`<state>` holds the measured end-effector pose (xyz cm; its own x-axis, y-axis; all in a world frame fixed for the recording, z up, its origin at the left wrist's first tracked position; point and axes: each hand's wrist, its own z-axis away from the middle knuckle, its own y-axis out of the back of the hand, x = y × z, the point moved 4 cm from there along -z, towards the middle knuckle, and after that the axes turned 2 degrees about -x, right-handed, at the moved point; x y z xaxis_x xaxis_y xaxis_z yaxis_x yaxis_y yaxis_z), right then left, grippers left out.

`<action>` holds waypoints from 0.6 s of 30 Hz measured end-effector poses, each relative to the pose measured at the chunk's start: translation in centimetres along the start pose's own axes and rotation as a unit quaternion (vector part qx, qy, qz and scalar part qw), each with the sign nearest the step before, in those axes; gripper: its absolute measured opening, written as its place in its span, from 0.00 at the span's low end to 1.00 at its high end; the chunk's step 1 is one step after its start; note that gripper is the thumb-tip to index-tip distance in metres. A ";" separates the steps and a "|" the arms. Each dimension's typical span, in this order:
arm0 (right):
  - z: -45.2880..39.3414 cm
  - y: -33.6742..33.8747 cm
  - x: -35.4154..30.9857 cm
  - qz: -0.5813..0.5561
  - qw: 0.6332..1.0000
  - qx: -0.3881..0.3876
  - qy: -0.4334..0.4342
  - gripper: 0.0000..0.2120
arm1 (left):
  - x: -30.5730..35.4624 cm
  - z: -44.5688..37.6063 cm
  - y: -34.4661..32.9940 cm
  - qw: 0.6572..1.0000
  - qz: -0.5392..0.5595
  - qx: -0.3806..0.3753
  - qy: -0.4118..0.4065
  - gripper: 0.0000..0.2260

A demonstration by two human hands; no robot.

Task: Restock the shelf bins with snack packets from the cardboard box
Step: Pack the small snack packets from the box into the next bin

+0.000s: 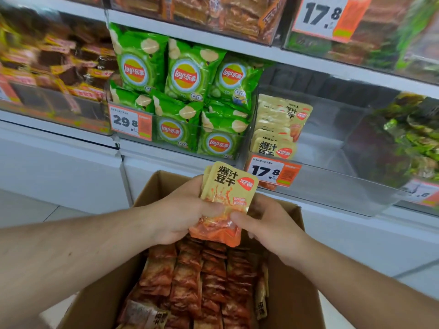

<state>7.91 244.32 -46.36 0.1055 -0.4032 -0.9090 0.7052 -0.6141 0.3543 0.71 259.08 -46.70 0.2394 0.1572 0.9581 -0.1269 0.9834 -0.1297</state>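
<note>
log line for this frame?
hands: both gripping snack packets | above cardboard box | target bin: part-filled

Head camera looks forward and down, close over the cardboard box (294, 293), facing shelf bins (332, 186).

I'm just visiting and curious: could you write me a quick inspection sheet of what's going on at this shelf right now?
Surface: white shelf carrying clear bins; pale tiled floor below.
Job's things: open cardboard box packed with rows of orange-red packets; a small stack of yellow packets held above it; matching bin only partly filled, at its left end, price tag 17.8.
Clutter: nothing seen.
Hands: left hand and right hand both grip the stack, fingers closed on its lower part.
Cables: nothing seen.
Surroundings: green crisp bags in the neighbouring bin, tagged 29.8; other snack bins are blurred.
</note>
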 end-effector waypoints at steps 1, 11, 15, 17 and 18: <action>0.3 0.1 -0.8 -0.016 1.000 -0.021 0.015 0.10 | 0.3 0.0 -0.3 1.000 -0.003 -0.007 -0.007 0.22; 0.9 4.7 -2.1 -0.142 0.990 -0.011 0.020 0.06 | 4.4 -1.4 -4.0 0.992 -0.097 -0.038 -0.070 0.33; 0.4 7.5 -2.6 -0.191 0.982 -0.003 0.007 0.06 | 7.0 -3.0 -5.7 0.990 -0.112 -0.020 -0.089 0.32; -0.1 9.5 -3.2 -0.211 0.977 0.019 0.010 0.10 | 8.9 -4.1 -6.6 0.988 -0.115 0.009 -0.106 0.27; -0.5 10.8 -3.7 -0.208 0.977 0.036 0.017 0.09 | 9.9 -4.8 -7.0 0.984 -0.125 0.031 -0.124 0.23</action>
<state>15.46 239.51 -39.30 -0.1556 -0.0876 -0.9839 0.6404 -0.7673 -0.0330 8.60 254.14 -37.54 0.0294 -0.1238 0.9919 -0.1537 0.9799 0.1269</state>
